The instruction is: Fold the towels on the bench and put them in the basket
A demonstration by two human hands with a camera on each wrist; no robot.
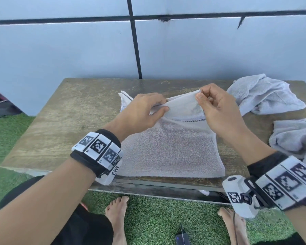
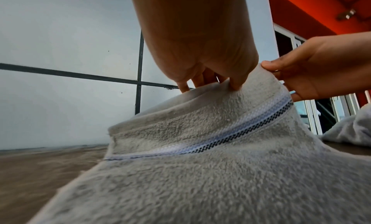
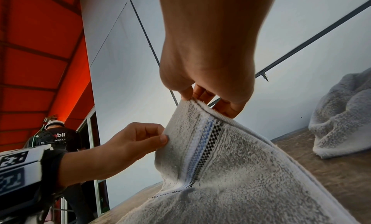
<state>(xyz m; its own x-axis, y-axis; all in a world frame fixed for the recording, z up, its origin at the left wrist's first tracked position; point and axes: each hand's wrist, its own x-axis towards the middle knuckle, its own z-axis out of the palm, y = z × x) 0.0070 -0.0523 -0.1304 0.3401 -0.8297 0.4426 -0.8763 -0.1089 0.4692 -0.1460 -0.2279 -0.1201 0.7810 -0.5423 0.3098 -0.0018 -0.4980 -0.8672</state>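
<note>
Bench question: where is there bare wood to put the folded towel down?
The bench shows bare wood on its left side, between its left edge and the towel that both hands lift. A thin bare strip runs behind that towel, along the wall. The right side is crowded: two crumpled towels.

Bare forearms, no sleeves. Black strap on left wrist (image 1: 95, 152), ringed by white blocks printed with black square-code markers. Same black strap and marker blocks on right wrist (image 1: 279, 181), plus white camera housing (image 1: 237, 193) with dark lens and thin black cable. Bare feet (image 1: 117, 214). Black garment over left knee (image 1: 81, 225).
</note>
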